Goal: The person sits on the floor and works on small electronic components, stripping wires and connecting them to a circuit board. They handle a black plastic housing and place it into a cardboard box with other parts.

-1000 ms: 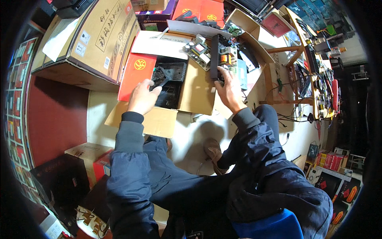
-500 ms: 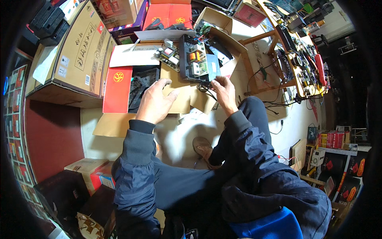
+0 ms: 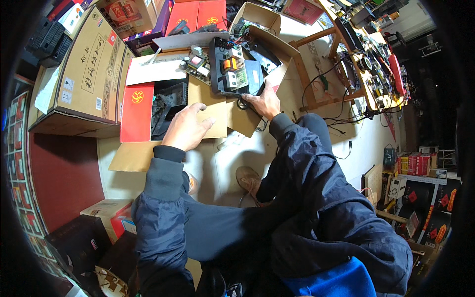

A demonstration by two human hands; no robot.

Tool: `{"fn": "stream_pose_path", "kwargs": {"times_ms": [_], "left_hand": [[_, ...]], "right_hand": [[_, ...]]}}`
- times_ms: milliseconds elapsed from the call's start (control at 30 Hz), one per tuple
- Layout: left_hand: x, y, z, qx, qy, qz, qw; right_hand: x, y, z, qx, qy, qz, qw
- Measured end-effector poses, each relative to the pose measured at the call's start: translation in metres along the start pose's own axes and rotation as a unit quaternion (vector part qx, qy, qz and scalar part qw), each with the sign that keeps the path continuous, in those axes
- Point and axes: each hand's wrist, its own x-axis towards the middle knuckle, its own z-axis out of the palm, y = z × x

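Observation:
My left hand [image 3: 187, 127] is open, fingers apart with nothing between them, over the front edge of a cardboard box [image 3: 213, 119]. My right hand [image 3: 264, 103] has its thumb and fingers at the near right corner of a black plastic casing [image 3: 217, 74] and grips it there. Inside that casing lies a circuit board [image 3: 241, 74] with an orange-wrapped transformer and a bluish-grey plate [image 3: 254, 76] beside it. A smaller loose circuit board [image 3: 199, 67] rests to its left. Another black casing [image 3: 169, 109] lies in the box, partly under a white flap.
A large carton [image 3: 89, 64] stands at the left. Behind the open box are red boxes [image 3: 198, 17]. At the right, a wooden stand [image 3: 302, 79] is crowded with electronic parts, and cables [image 3: 336, 119] hang toward the floor. My shoe [image 3: 247, 179] is below the box.
My right hand has moved slightly left and forward, further onto the casing's corner. My left hand stays open near the box edge. The whole view has shifted a little.

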Motion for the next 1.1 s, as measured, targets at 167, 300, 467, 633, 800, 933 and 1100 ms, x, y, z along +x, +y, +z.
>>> {"fn": "stream_pose_path", "kwargs": {"times_ms": [167, 300, 467, 633, 800, 933, 1100], "left_hand": [[0.001, -0.007, -0.001, 0.015, 0.013, 0.012, 1.000], [0.002, -0.008, 0.001, 0.011, 0.009, 0.006, 1.000], [0.002, -0.003, 0.002, 0.005, -0.008, -0.013, 1.000], [0.003, -0.003, 0.004, 0.009, -0.002, -0.016, 1.000], [0.005, -0.010, 0.006, 0.015, -0.009, -0.017, 1.000], [0.004, -0.011, 0.007, 0.027, -0.008, -0.026, 0.999], [0.004, -0.008, 0.006, 0.014, -0.004, -0.021, 1.000]], "right_hand": [[0.014, 0.018, -0.009, 0.178, -0.015, 0.138, 0.974], [0.001, 0.047, -0.033, 0.259, 0.003, 0.155, 0.953], [-0.001, 0.072, -0.045, 0.309, 0.042, 0.171, 0.935], [0.015, 0.073, -0.040, 0.178, 0.130, 0.095, 0.971], [0.048, 0.073, -0.042, 0.069, 0.126, 0.011, 0.990], [0.078, 0.084, -0.039, 0.000, 0.140, -0.076, 0.987], [0.093, 0.087, -0.046, -0.080, 0.079, -0.063, 0.992]]}}
